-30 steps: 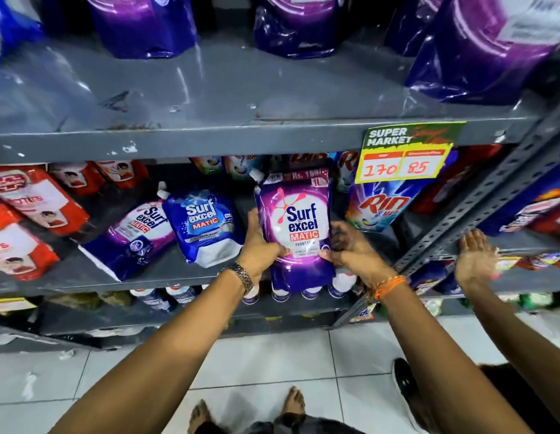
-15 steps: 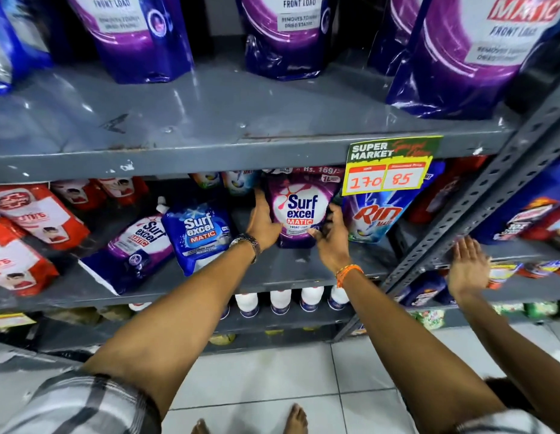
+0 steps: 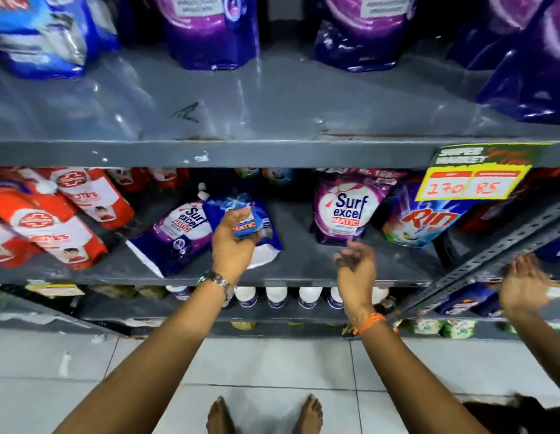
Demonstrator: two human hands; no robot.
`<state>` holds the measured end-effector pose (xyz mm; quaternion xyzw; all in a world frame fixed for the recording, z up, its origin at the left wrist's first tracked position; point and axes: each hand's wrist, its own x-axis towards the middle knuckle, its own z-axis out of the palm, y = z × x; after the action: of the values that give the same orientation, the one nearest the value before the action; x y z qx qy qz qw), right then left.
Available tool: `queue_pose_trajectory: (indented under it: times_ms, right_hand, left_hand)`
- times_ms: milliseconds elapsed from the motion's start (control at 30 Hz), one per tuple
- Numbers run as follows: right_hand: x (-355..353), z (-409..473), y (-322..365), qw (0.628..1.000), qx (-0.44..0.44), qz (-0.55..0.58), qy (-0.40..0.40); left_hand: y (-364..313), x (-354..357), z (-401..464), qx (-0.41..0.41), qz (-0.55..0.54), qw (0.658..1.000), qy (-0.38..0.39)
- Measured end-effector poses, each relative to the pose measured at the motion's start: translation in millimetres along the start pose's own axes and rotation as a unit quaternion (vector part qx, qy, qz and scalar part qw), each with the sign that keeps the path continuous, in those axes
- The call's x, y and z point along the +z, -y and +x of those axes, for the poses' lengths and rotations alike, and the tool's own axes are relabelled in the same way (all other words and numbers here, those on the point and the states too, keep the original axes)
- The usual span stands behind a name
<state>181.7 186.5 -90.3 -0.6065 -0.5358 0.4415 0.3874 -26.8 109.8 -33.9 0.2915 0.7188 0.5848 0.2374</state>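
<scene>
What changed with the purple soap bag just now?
Both hands let go of the purple plastic detergent pouch, now standing farther back on the grey metal shelf. The left hand moved left and grips the blue plastic detergent pouch. The right hand hangs open. Red plastic pouches stayed.

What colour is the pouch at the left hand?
The pouch is blue with a white bottom; head view.

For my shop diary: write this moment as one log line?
left hand grips blue pouch | right hand open, near purple pouch | both pouches on shelf
</scene>
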Motion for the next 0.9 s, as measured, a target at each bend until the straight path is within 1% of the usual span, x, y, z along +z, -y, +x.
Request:
queue_pose_trajectory:
  times_ms: [33,67,100,133,233,300,400,500,667,733,800,900]
  right_hand:
    - [13,-8,2,0.998,-0.031,-0.046,0.034]
    - [27,-14,8,0.994,-0.044,-0.062,0.078]
    - [44,-16,17,0.991,-0.026,-0.028,0.129]
    - [60,-16,30,0.987,-0.015,-0.030,0.158]
    - [104,-1,64,0.973,-0.006,-0.108,0.203]
    - [123,9,72,0.959,0.004,-0.153,0.240]
    - [135,12,68,0.943,0.043,-0.167,0.286]
    - [126,13,60,0.934,0.093,-0.126,0.320]
    - [89,0,52,0.896,0.196,-0.073,0.391]
    - [77,-4,51,0.890,0.202,-0.059,0.403]
    - [70,-8,50,0.890,0.200,-0.039,0.407]
    - [64,-15,50,0.912,0.162,-0.021,0.375]
  left_hand:
    - [6,-16,-2,-0.021,-0.007,0.999,-0.042]
    - [12,-31,-4,-0.050,-0.007,0.996,-0.070]
    - [17,-42,-5,-0.084,-0.012,0.993,-0.081]
    - [23,-52,-6,-0.122,-0.017,0.989,-0.080]
    - [38,-64,1,-0.201,-0.045,0.978,-0.025]
    - [42,-59,7,-0.245,-0.095,0.965,0.014]
    - [48,-51,18,-0.296,-0.173,0.939,0.023]
    - [51,-48,26,-0.305,-0.210,0.929,0.025]
    - [54,-49,26,-0.331,-0.146,0.927,0.094]
    - [53,-47,22,-0.337,-0.146,0.923,0.115]
    - [54,-46,19,-0.322,-0.150,0.928,0.116]
    - [54,-43,16,-0.262,-0.171,0.944,0.107]
